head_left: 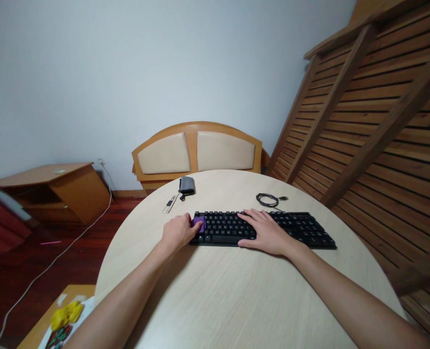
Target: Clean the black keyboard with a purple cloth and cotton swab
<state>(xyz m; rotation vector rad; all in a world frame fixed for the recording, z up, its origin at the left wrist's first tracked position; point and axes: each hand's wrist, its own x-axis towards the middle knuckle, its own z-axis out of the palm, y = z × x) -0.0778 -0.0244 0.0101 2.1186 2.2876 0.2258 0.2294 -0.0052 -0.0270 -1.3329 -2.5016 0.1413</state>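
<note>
L hand (177, 230) pinching purple cloth (199, 220) — R hand (264, 232) splayed — kbd (222, 227) under both.

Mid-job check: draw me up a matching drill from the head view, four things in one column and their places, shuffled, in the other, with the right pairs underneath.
Things
1. Purple cloth
2. Black coiled cable
3. Grey pouch
4. Right hand

Places
A. On the table, beyond the left part of the keyboard
B. Spread over the keyboard, near its middle
C. Under the left hand's thumb, at the keyboard's left end
D. On the table, beyond the right half of the keyboard

Pairs: 1-C, 2-D, 3-A, 4-B
</note>
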